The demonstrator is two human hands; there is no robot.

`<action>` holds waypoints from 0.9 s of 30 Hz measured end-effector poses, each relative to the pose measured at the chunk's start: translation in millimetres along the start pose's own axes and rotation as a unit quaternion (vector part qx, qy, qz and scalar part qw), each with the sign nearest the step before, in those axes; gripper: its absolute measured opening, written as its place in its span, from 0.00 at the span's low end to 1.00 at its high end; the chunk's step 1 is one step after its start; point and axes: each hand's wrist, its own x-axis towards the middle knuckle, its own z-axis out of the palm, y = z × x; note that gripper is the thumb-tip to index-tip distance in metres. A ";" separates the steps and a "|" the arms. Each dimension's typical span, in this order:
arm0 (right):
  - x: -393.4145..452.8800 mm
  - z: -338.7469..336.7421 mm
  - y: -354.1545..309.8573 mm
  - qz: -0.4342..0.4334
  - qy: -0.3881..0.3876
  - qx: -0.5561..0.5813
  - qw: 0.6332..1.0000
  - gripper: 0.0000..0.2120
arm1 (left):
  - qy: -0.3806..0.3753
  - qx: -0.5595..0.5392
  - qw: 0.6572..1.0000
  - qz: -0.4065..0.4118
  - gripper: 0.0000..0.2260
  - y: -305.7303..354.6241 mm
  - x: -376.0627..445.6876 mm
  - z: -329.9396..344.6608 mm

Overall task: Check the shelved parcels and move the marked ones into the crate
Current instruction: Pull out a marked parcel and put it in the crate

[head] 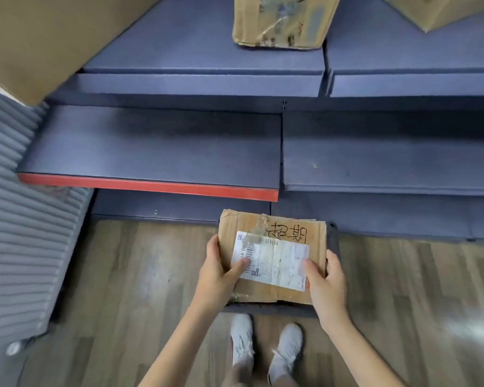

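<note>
Cardboard marked parcel (274, 252) in both hands' grip, left hand (218, 275), right hand (326, 286), over dark crate (334, 241)

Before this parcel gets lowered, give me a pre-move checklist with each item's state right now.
1. Both hands hold the parcel: ok. The left hand and right hand grip opposite sides of the cardboard parcel.
2. Parcel is marked: ok. Handwritten black characters sit above the white shipping label.
3. Crate lies under the parcel: ok. The dark crate shows past the parcel's right and near edges.
4. Room inside the crate: cannot tell, the parcel hides it.
5. Feet out of the way: ok. The white shoes stand nearer than the crate.
</note>
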 end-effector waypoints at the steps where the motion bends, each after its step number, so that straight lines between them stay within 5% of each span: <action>1: 3.7 -2.3 10.3 0.011 0.016 0.004 1.000 0.08 | -0.011 0.011 1.000 0.002 0.22 -6.1 6.4 8.0; 9: 42.7 -19.2 113.5 0.095 0.111 0.039 0.989 0.09 | -0.106 0.133 0.985 0.004 0.24 -52.9 70.4 83.3; 16: 86.4 -16.2 214.0 0.183 0.188 0.090 0.961 0.10 | -0.190 0.285 0.939 0.028 0.31 -113.9 148.8 161.3; 27: 140.3 18.4 337.2 0.302 0.210 0.198 0.908 0.16 | -0.240 0.415 0.877 0.011 0.31 -216.0 252.6 248.7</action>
